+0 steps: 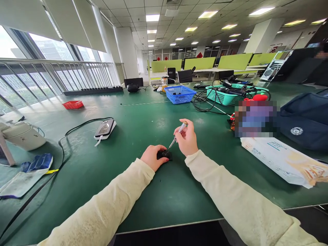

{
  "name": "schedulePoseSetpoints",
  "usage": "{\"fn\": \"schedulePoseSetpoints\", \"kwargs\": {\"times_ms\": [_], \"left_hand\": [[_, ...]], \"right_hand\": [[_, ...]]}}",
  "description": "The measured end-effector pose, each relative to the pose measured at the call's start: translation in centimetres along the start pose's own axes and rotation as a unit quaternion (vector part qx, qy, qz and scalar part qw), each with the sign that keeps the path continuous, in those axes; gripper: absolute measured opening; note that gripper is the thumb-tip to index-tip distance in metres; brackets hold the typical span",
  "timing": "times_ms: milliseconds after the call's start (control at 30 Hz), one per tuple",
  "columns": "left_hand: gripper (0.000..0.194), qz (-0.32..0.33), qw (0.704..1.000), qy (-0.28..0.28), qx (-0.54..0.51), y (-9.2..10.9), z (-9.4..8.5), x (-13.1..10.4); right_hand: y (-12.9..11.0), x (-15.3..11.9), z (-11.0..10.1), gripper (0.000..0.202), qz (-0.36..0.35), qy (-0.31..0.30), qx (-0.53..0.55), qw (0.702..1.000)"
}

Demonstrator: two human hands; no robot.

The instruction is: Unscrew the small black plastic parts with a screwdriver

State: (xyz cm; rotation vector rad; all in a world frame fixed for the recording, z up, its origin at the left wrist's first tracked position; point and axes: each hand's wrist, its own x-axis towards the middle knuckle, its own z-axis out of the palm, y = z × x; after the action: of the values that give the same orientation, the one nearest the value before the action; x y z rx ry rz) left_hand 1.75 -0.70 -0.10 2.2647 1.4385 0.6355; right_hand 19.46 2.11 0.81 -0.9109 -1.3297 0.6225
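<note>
A small black part [164, 155] lies on the green table [159, 191] in front of me; its exact kind is too small to tell. My left hand [153, 157] is closed on it, thumb on the near side and fingers on the far side. In my right hand [188, 138] is a screwdriver [182, 128] with a clear handle, gripped between thumb and fingers. Its thin shaft slants down to the left, and the tip meets the top of the black part or comes very near it.
Left of my hands are a phone [105, 128] on a white block, a cable, a glove [28, 174] and a red tray [73, 105]. Farther back stand a blue basket [180, 96] and a green basket [225, 98] with cables. A white packet [276, 159] and a dark bag [304, 119] lie right.
</note>
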Motion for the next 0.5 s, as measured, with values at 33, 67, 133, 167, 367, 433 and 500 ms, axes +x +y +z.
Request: {"fn": "schedulePoseSetpoints", "kwargs": {"times_ms": [33, 67, 133, 167, 367, 433, 500], "left_hand": [[0.031, 0.000, 1.000, -0.001, 0.003, 0.1, 0.0, 0.0], [0.030, 0.000, 1.000, -0.001, 0.006, 0.1, 0.0, 0.0], [0.029, -0.003, 1.000, 0.000, 0.008, 0.2, 0.0, 0.0], [0.029, -0.004, 1.000, 0.001, 0.008, 0.2, 0.0, 0.0], [0.033, -0.016, 1.000, 0.006, 0.012, 0.1, 0.3, -0.1], [0.032, -0.017, 1.000, 0.002, 0.014, 0.1, 0.3, -0.1], [0.031, -0.017, 1.000, -0.001, 0.019, 0.2, 0.2, -0.1]], "right_hand": [[-0.1, 0.0, -0.1, 0.043, -0.003, -0.016, -0.001, 1.000], [-0.2, 0.1, -0.2, 0.043, -0.005, -0.034, -0.001, 0.999], [-0.5, 0.2, -0.4, 0.044, -0.007, -0.068, 0.003, 0.998], [-0.5, 0.3, -0.5, 0.044, -0.004, -0.082, 0.007, 0.997], [0.4, 1.2, -0.8, 0.054, 0.081, -0.097, 0.052, 0.991], [1.0, 1.5, -0.9, 0.058, 0.117, -0.082, 0.061, 0.988], [1.8, 1.8, -1.0, 0.061, 0.152, -0.059, 0.059, 0.985]]}}
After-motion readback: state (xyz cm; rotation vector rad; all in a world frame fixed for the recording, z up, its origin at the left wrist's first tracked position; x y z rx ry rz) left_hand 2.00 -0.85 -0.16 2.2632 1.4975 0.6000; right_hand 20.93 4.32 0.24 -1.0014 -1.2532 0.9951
